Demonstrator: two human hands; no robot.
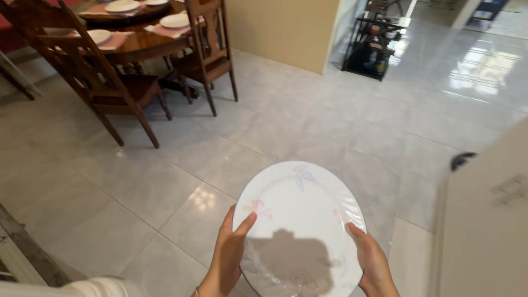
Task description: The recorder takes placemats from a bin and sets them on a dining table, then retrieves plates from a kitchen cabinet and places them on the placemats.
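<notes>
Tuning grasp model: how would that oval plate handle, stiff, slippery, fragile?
The plate looks like glazed ceramic, so probably rigid. Its glossy face suggests it could be slippery; the left hand and right hand grip opposite rims. Over the hard tiled floor, a drop would likely break it.

A glossy pale tiled floor (308, 115) is lit by bright daylight at the upper right. A dark wooden round table (137, 41) is set with white plates (175, 20) and flanked by wooden chairs (212, 52). A beige wall (280, 27) and a black shelf rack (374, 47) are seen behind.
</notes>
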